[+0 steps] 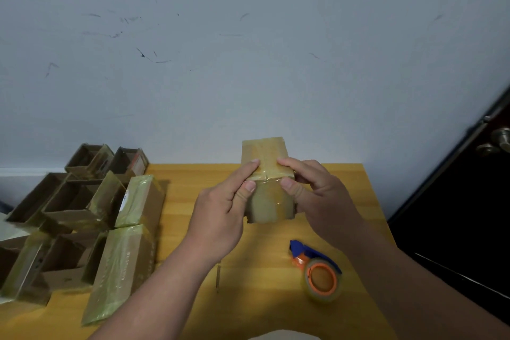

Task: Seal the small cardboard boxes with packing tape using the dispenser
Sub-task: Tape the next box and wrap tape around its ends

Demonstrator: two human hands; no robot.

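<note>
A small cardboard box [266, 164], glossy with tape on its top and front, is held up above the middle of the yellow table [276, 257]. My left hand [223, 210] grips its left side, thumb on the front face and fingertips on the top. My right hand [314, 190] grips its right side the same way. The tape dispenser [317, 270], blue with an orange hub and a clear roll, lies on the table below my right hand, untouched.
Several more small cardboard boxes [82, 218] crowd the table's left side, some open, two taped ones [121, 270] nearest the middle. A grey wall stands behind. A dark door [469, 201] with a metal knob [499, 138] is at the right.
</note>
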